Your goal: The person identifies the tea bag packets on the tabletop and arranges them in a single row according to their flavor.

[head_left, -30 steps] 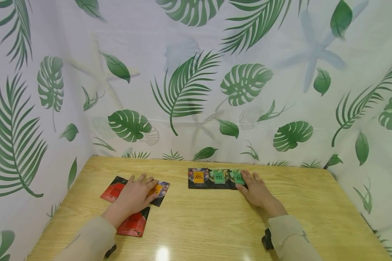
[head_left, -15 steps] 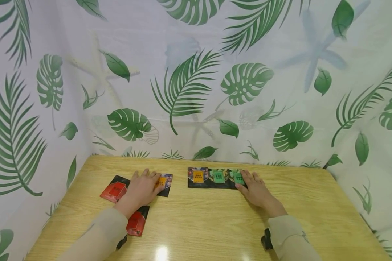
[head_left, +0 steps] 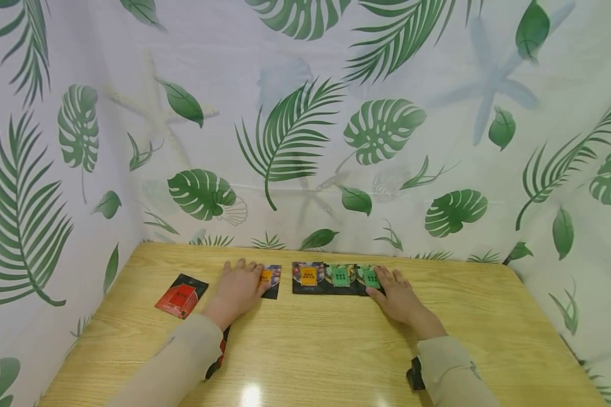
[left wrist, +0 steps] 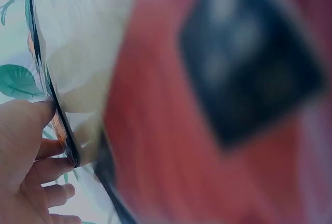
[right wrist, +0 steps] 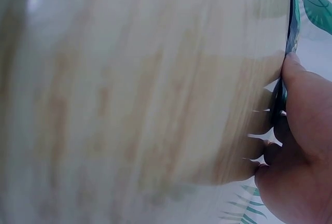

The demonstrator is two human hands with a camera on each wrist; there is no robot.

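My left hand [head_left: 238, 285] lies over a flat dark packet with an orange label [head_left: 272, 289], its left part hidden under my fingers. In the left wrist view, thumb and fingertips touch that packet [left wrist: 61, 130] near its edge. To its right, a short gap away, a row of packets lies side by side: one orange-labelled packet [head_left: 308, 277], one green-labelled packet [head_left: 340, 277] and another green-labelled packet [head_left: 368, 277]. My right hand [head_left: 401, 299] rests at the row's right end, its thumb and fingers touching the last green packet and partly covering it.
A red-and-black packet [head_left: 180, 297] lies tilted on the left of the wooden table [head_left: 315, 350]. Another red packet [head_left: 223, 345] is mostly hidden under my left sleeve. A leaf-print cloth [head_left: 305, 130] stands behind the table's back edge.
My left hand has slid the orange-labelled packet right and slightly back, turning it straighter and closer to the row. My left forearm now covers most of the nearer red packet. My right hand stays put.
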